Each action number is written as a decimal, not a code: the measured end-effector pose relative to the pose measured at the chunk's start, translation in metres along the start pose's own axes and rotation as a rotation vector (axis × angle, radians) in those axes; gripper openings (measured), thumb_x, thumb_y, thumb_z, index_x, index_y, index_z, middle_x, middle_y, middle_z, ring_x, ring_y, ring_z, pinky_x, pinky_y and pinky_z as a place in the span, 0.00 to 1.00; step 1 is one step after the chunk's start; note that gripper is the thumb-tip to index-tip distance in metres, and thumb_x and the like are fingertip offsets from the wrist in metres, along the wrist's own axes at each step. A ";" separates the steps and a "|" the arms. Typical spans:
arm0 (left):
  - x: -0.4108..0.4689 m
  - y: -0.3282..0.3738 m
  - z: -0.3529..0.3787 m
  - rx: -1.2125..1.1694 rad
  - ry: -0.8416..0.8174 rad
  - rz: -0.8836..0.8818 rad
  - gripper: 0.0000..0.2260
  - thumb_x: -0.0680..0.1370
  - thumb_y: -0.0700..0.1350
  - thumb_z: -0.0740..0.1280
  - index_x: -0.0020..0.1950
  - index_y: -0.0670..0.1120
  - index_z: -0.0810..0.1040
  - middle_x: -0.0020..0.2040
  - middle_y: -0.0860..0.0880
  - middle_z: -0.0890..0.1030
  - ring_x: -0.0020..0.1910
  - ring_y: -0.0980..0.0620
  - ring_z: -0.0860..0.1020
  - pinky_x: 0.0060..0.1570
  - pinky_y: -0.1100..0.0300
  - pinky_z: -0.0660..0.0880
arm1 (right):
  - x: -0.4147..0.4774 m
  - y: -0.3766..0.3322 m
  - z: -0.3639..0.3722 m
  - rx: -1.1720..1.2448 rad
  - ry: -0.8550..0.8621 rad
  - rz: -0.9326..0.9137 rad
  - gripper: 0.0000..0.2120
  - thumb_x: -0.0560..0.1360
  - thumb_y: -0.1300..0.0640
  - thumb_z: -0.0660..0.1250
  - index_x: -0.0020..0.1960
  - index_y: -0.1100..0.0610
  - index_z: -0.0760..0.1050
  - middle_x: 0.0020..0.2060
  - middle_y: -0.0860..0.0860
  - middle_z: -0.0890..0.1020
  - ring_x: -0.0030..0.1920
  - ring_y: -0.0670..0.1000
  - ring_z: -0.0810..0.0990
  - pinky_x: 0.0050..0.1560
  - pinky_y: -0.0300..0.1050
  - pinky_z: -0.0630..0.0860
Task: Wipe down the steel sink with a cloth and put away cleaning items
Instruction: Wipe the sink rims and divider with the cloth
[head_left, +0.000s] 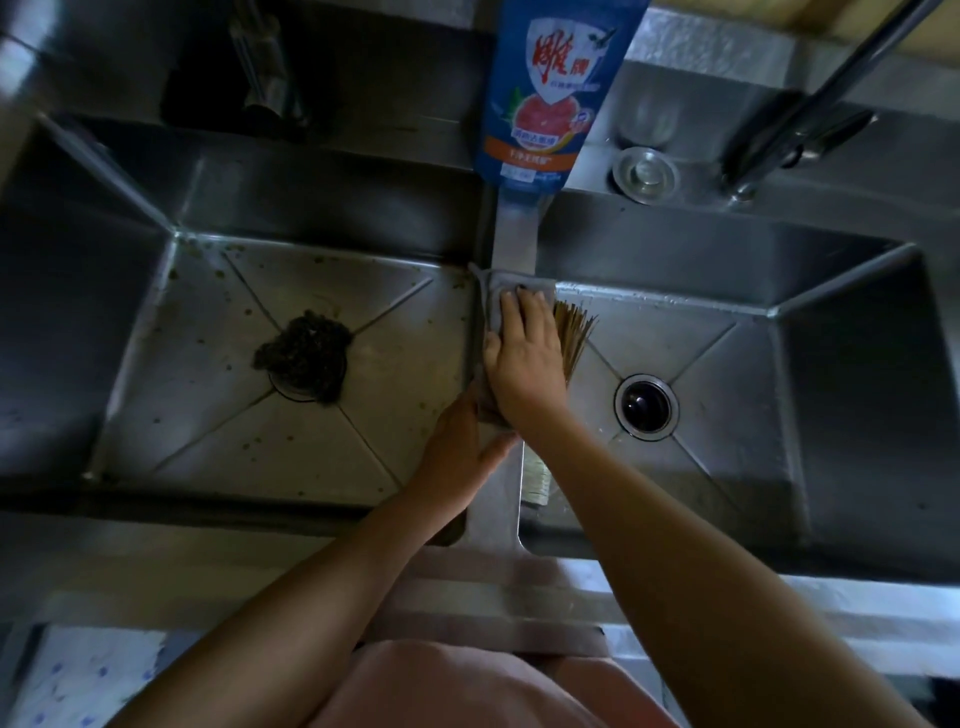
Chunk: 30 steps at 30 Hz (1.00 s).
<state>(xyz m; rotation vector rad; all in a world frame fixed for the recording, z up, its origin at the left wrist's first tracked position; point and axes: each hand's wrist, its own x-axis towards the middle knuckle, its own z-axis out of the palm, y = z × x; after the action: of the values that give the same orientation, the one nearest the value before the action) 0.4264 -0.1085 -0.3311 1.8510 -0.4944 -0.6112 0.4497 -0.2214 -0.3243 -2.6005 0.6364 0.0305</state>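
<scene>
A grey cloth (497, 296) lies along the steel divider (511, 244) between the two basins of the sink. My right hand (524, 358) lies flat on the cloth, fingers stretched toward the back. My left hand (462, 457) holds the cloth's near end at the divider; its fingers are partly hidden under my right wrist. A bamboo brush (574, 332) lies in the right basin, its bristles fanned out beside my right hand and its bound handle (535, 480) near the front wall. A blue dish soap pouch (556, 88) stands on the divider's far end.
The left basin (218, 364) is speckled with food bits, and a dark clump of scraps (306, 356) covers its drain. The right basin has an open drain (645, 407). A drain stopper (644, 174) and a faucet (810, 104) are at the back right.
</scene>
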 end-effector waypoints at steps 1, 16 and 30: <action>0.000 0.002 0.000 0.003 0.004 0.019 0.23 0.75 0.47 0.67 0.68 0.49 0.65 0.49 0.52 0.79 0.50 0.58 0.78 0.52 0.65 0.73 | 0.001 0.000 0.000 -0.011 0.001 0.009 0.25 0.81 0.51 0.49 0.76 0.56 0.51 0.76 0.56 0.52 0.76 0.53 0.45 0.72 0.44 0.37; -0.005 -0.023 0.004 0.178 -0.039 -0.180 0.36 0.75 0.56 0.64 0.75 0.45 0.50 0.75 0.45 0.58 0.73 0.51 0.57 0.66 0.65 0.53 | 0.081 0.002 -0.016 0.031 0.053 -0.023 0.25 0.80 0.51 0.53 0.75 0.55 0.56 0.75 0.56 0.56 0.75 0.56 0.51 0.75 0.54 0.51; -0.002 -0.007 0.000 0.145 -0.007 -0.082 0.30 0.75 0.52 0.66 0.73 0.52 0.56 0.64 0.58 0.66 0.62 0.69 0.63 0.55 0.83 0.59 | 0.027 0.002 -0.002 -0.063 0.013 -0.025 0.25 0.81 0.49 0.48 0.76 0.54 0.51 0.76 0.55 0.52 0.76 0.53 0.46 0.75 0.49 0.42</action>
<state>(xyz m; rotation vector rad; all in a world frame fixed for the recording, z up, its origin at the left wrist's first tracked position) 0.4247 -0.1049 -0.3375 2.0151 -0.4793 -0.6514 0.4729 -0.2362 -0.3268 -2.6710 0.6170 0.0269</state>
